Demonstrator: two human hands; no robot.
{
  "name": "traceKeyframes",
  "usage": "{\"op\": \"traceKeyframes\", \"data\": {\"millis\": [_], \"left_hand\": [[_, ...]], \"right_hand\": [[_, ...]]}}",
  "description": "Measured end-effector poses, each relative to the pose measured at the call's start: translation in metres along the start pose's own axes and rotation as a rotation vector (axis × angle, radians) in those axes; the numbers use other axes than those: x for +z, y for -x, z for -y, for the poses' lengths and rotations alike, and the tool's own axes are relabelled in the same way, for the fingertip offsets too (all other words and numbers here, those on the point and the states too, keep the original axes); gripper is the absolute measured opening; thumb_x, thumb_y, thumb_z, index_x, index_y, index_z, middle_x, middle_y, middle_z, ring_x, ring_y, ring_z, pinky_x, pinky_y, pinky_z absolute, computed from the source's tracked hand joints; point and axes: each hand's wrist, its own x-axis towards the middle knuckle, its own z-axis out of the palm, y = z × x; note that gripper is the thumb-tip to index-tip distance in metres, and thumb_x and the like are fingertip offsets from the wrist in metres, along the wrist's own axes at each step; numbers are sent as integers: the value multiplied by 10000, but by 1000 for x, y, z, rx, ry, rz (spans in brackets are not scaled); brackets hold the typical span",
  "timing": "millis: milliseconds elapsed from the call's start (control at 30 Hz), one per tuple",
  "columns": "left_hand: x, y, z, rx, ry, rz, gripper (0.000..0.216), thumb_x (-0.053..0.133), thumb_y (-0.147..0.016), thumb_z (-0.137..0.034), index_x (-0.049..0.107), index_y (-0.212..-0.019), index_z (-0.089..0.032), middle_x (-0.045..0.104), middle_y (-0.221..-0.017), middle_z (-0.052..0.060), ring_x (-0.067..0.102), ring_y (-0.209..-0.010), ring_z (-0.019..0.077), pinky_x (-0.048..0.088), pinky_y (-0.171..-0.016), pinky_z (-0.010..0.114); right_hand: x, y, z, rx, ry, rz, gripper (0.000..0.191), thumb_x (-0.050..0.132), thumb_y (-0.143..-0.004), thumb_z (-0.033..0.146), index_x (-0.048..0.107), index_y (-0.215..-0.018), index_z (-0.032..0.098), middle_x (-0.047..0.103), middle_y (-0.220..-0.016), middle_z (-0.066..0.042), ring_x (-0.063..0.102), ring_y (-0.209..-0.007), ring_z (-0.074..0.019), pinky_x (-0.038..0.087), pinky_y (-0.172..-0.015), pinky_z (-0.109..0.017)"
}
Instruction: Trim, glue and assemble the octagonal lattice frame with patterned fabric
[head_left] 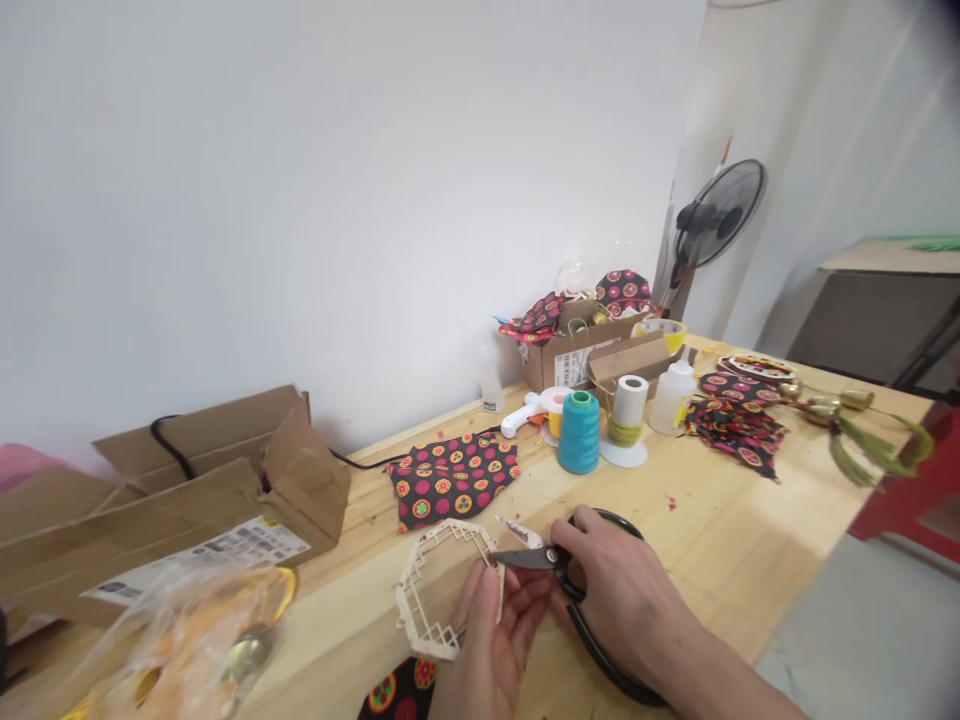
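My left hand point(491, 630) pinches the right edge of a pale octagonal lattice frame point(409, 590), holding it over the table. In my right hand point(619, 575) is a pair of black-handled scissors point(525, 558), gripped by the handles. The scissors' blades are apart, and the lower blade's tip lies at the frame's right edge beside my left fingertips. Whether the tip touches the frame I cannot tell. Behind the frame lies a dark patterned cloth piece point(454, 475). Another patterned cloth point(401, 690) is partly hidden below my left hand.
A teal thread cone point(578, 432), a white roll with green cord point(630, 405) and a squeeze bottle point(675, 395) stand beyond my hands. Cardboard boxes point(300, 480) are left and at the back. Patterned cloth scraps point(739, 425) and brass bells point(821, 407) lie right.
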Motion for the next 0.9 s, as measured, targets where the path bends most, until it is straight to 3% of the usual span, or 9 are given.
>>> {"op": "traceKeyframes", "data": {"millis": [367, 533, 667, 767, 900], "left_hand": [[2, 2, 6, 70, -104, 4, 262, 699, -612, -401, 634, -543, -157, 715, -793, 95, 625, -852, 226, 466, -841, 366], [5, 4, 4, 76, -148, -27, 282, 692, -603, -434, 622, -537, -170, 679, -754, 71, 616, -777, 221, 475, -801, 372], [9, 8, 0, 107, -264, -13, 290, 680, -607, -448, 623, -543, -170, 631, -759, 47, 576, -760, 201, 463, -793, 343], [13, 11, -3, 120, -347, 29, 285, 658, -635, -440, 624, -538, -174, 631, -743, 46, 568, -743, 197, 458, -755, 319], [20, 12, -6, 30, -269, 57, 275, 692, -600, -433, 676, -583, -159, 665, -689, 48, 581, -662, 169, 471, -678, 281]], "right_hand": [[3, -2, -2, 11, -13, -40, 216, 538, -606, 139, 538, -799, 236, 532, -819, -11, 556, -671, -174, 306, -530, -247], [2, 1, -9, -74, -225, -178, 255, 497, -654, 79, 550, -845, 240, 536, -795, 2, 529, -701, -154, 366, -587, -236], [-12, 6, -15, -164, -352, -257, 279, 466, -671, 45, 557, -874, 212, 530, -726, 8, 498, -637, -131, 387, -578, -218], [-26, 11, -22, -211, -285, -271, 307, 475, -676, 52, 568, -918, 217, 530, -740, -1, 498, -657, -140, 390, -576, -225], [-41, 16, -37, -205, -36, -255, 353, 522, -627, 76, 585, -930, 246, 526, -770, -17, 493, -708, -180, 373, -578, -264]]}}
